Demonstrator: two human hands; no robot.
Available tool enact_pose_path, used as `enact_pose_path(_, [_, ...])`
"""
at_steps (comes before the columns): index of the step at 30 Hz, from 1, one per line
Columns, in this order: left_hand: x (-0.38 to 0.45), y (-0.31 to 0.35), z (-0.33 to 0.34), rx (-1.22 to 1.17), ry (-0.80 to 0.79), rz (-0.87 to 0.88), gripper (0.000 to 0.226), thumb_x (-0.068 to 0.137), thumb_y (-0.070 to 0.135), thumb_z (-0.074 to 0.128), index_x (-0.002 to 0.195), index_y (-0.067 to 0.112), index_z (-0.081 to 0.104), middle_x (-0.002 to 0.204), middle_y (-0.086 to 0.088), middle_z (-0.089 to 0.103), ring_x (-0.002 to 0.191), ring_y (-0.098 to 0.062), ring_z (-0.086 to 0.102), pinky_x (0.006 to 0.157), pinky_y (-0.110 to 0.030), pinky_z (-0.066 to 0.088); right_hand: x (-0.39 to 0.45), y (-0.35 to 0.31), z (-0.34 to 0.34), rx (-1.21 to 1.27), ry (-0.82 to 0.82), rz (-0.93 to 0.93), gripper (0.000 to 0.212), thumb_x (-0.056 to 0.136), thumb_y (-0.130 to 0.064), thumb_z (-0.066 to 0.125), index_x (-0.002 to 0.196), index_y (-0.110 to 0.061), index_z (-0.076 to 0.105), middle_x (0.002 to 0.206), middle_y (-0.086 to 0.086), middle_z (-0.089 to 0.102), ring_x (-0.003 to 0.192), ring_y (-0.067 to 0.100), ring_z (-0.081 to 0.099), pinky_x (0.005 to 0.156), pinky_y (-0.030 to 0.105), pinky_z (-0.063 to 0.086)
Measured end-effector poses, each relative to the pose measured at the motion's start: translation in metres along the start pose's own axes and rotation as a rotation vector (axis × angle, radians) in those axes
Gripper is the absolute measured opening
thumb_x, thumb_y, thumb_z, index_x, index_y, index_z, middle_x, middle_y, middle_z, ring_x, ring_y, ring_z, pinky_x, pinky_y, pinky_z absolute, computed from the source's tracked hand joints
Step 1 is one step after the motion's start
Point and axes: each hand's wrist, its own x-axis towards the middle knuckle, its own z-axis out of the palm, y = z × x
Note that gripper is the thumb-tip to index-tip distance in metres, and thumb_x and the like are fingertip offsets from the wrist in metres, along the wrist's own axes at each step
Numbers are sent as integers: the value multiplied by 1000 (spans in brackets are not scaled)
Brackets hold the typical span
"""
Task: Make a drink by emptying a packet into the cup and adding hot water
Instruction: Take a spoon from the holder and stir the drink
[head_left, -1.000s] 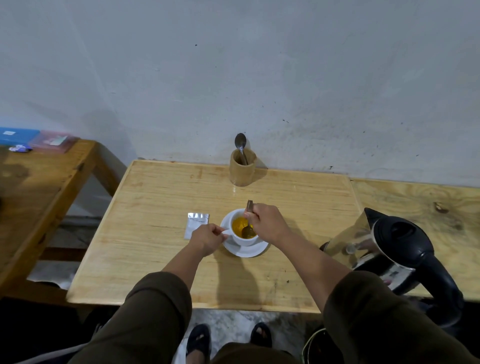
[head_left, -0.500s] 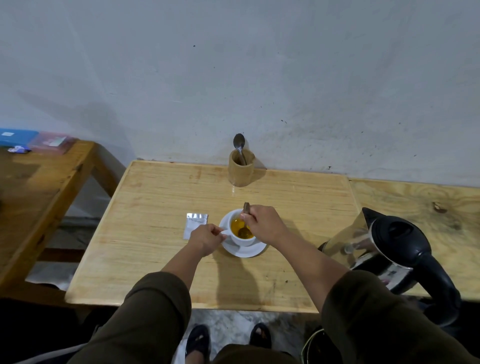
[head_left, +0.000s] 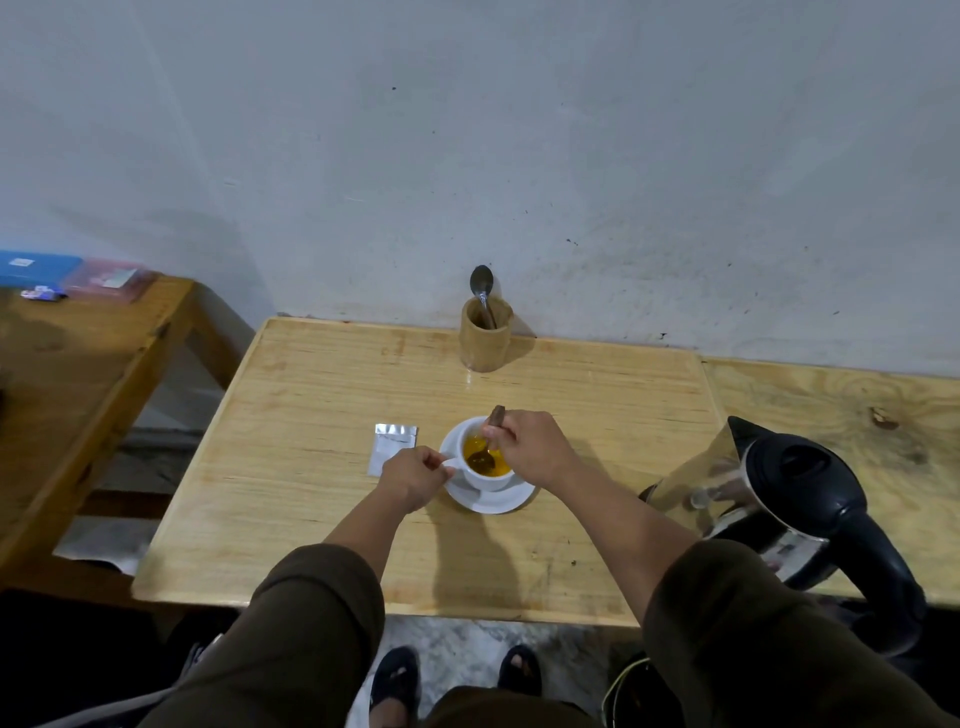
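A white cup (head_left: 485, 480) stands on a white saucer (head_left: 493, 500) in the middle of the wooden table (head_left: 311, 467). Yellow-orange liquid fills the cup. My left hand (head_left: 413, 478) pinches the cup's handle on its left side. My right hand (head_left: 532, 447) holds a spoon (head_left: 488, 441) by its brown handle, with the bowl dipped in the liquid. A silver packet (head_left: 392, 448) lies flat on the table just left of the cup. A steel and black kettle (head_left: 769, 499) stands at the right, its spout pointing toward the cup.
A wooden holder (head_left: 484, 340) with a metal spoon (head_left: 482, 291) in it stands at the back by the wall. A second wooden table (head_left: 78, 374) at the left carries small boxes (head_left: 78, 275). My feet show on the floor below the near edge.
The spoon's bowl has shifted within the cup from the right side toward the left as my right hand moved. My left hand stays on the handle.
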Motion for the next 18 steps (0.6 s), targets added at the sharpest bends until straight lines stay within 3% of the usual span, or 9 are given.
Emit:
enact_pose_path(4, [-1, 1, 0, -1, 4, -5, 39, 92, 31, 56, 126, 11, 58, 126, -11, 63, 117, -28, 57, 94, -35, 49, 1, 0, -2, -50, 54, 42, 27, 96, -25, 46, 86, -5, 60, 85, 12, 60, 83, 26, 56, 70, 30, 38])
enact_pose_path(8, [-2, 2, 0, 26, 4, 5, 41, 93, 32, 55, 128, 11, 57, 127, -11, 63, 116, -28, 57, 92, -35, 50, 4, 1, -2, -116, 92, -4, 27, 97, -23, 44, 102, -9, 67, 102, 14, 68, 97, 29, 61, 85, 38, 49])
enact_pose_path(11, [-2, 2, 0, 24, 4, 7, 41, 93, 32, 55, 128, 11, 57, 127, -11, 63, 116, -28, 57, 93, -35, 49, 3, 0, -1, -51, 56, -11, 26, 95, -22, 47, 98, -11, 71, 103, 12, 72, 97, 28, 63, 87, 40, 50])
enact_pose_path(15, [-1, 2, 0, 18, 2, 3, 41, 92, 32, 56, 127, 11, 58, 127, -11, 62, 117, -28, 57, 95, -34, 48, 2, 0, -1, 1, 19, 14, 27, 94, -24, 51, 92, -6, 71, 94, 13, 72, 85, 23, 62, 74, 31, 46])
enact_pose_path(18, [-1, 2, 0, 23, 1, 8, 41, 92, 32, 55, 127, 11, 58, 128, -10, 62, 118, -27, 57, 96, -34, 48, 3, 1, -3, -15, 43, 38, 28, 96, -25, 48, 91, -2, 64, 85, 12, 62, 79, 21, 54, 69, 30, 38])
